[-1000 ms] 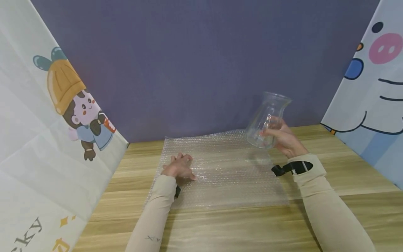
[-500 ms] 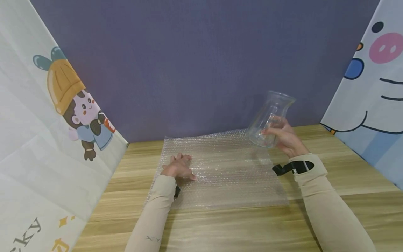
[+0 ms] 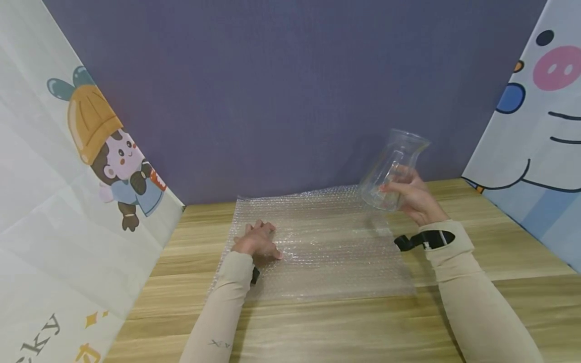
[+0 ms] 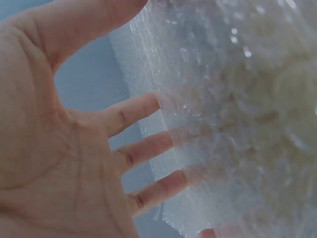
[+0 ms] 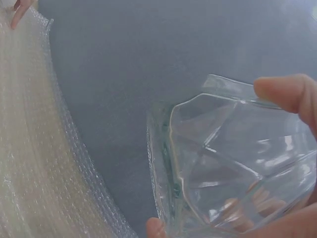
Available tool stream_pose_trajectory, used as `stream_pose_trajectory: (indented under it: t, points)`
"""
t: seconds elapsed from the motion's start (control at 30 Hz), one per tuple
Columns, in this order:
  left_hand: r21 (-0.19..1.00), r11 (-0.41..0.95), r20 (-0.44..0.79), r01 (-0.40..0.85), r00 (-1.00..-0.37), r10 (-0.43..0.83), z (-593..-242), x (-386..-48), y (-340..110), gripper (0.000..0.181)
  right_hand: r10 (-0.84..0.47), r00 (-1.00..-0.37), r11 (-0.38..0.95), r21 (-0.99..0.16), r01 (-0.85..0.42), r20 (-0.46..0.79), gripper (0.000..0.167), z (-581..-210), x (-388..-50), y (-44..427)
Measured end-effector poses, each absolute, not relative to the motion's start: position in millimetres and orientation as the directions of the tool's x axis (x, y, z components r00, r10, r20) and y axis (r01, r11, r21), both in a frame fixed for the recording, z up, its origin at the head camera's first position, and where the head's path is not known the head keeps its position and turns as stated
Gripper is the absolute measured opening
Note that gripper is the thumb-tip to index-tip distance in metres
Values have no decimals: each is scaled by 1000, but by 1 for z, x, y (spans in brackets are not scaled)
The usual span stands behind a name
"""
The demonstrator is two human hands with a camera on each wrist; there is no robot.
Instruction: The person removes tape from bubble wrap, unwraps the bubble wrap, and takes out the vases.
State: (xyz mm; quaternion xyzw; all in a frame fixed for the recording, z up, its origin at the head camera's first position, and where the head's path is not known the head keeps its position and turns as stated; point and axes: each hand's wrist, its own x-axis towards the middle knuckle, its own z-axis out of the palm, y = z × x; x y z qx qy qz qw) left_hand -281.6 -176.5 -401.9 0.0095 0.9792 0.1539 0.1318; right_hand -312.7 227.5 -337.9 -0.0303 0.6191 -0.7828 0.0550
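Observation:
A clear glass vase [image 3: 386, 174] with a flared mouth and faceted sides leans to the right above the table. My right hand [image 3: 413, 196] grips it round the lower body, thumb on the near side; the right wrist view shows the angular glass [image 5: 237, 144] up close. A sheet of bubble wrap [image 3: 327, 247] lies spread flat on the table under and left of the vase. On its left part rests my left hand [image 3: 258, 241], fingers spread. In the left wrist view the fingertips touch the wrap [image 4: 237, 124] and look blurred through it.
The wooden table [image 3: 345, 327] extends in front of the wrap. A dark blue-grey panel [image 3: 290, 101] rises right behind it. Printed cloth walls stand at left [image 3: 45, 201] and right [image 3: 544, 166], with cartoon figures on them.
My right hand has drifted slightly right and up with the vase, away from the middle of the wrap. My left hand and the bubble wrap have stayed put.

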Motion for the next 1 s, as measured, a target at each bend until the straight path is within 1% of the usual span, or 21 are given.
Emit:
stream_pose_trajectory:
  t: [0.17, 0.33, 0.5, 0.73, 1.0]
  points:
    - [305, 952, -262, -16, -963, 68, -399, -281, -177, 91, -129, -992, -246, -969, 36, -5, 65, -337, -311, 230]
    - [305, 952, -257, -7, -963, 75, -398, -281, -178, 90, -117, -993, -305, -952, 17, 20, 61, -338, -311, 233]
    - [305, 952, -254, -4, -964, 77, -398, -280, -178, 90, -110, -993, -343, -939, 6, 34, 62, -339, -311, 235]
    - [305, 952, -260, -2, -962, 82, -397, -280, -179, 91, -60, -998, -315, -949, -15, 36, 68, -339, -311, 235]
    - [306, 952, -262, 2, -961, 87, -400, -279, -181, 92, -2, -998, -275, -959, -65, 68, 72, -342, -313, 237]
